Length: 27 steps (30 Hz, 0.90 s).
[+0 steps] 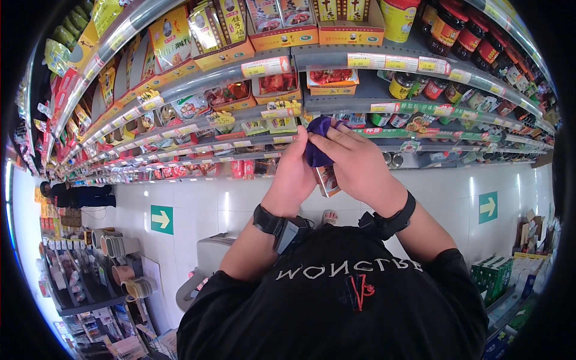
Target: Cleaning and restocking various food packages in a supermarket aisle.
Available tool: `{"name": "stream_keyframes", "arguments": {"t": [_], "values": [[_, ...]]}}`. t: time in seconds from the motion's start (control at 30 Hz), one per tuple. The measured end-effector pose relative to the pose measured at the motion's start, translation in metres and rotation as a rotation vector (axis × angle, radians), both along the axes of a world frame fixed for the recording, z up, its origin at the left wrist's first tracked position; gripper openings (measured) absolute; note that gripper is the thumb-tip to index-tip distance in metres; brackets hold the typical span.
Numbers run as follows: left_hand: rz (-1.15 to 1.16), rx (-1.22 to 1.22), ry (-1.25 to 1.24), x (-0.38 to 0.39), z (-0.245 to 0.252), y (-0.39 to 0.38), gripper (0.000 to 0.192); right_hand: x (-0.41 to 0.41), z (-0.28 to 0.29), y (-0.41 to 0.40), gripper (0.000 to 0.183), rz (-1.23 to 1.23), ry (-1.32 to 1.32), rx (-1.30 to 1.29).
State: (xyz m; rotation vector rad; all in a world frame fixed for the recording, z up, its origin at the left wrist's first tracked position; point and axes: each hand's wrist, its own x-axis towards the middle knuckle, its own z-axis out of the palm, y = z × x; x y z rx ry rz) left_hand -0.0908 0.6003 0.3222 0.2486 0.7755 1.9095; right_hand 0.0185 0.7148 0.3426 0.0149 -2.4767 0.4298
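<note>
Between my hands, in front of the shelves, is a bunched purple cloth (318, 153). My right hand (362, 159) lies over it, fingers bent and pressing it. The lower end of a small printed box (329, 182) shows beneath the cloth. My left hand (293, 173) is around the left side of the box and cloth with its thumb raised. Its other fingers are hidden behind them. Both wrists wear black straps, and a dark device (290, 234) sits at the left one.
Curved store shelves (387, 56) hold seasoning packets (171, 36), sauce jars (447, 29) and a yellow tub (399, 20). A grey cart or bin (213, 254) stands at my left. Farther left is a person in dark clothes (81, 195). Green arrow signs (162, 219) mark the tiled floor.
</note>
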Motion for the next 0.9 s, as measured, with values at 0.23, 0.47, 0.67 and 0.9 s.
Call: {"name": "stream_keyframes", "arguments": {"t": [0.23,0.47,0.67,0.9], "values": [[0.138,-0.025,0.052,-0.029,-0.008,-0.006,0.07,0.02,-0.016,-0.016,0.048,0.141,-0.094,-0.06],[0.112,-0.043,0.053,-0.041,-0.008,-0.015,0.067,0.041,-0.027,0.001,0.056,0.247,-0.268,-0.965],[0.055,-0.096,0.076,-0.025,-0.007,-0.015,0.052,0.037,-0.021,0.023,0.065,0.308,0.072,-1.693],[0.105,-0.188,0.107,-0.004,-0.02,-0.003,0.052,0.005,0.002,0.007,0.049,-0.017,0.047,-0.969]]}}
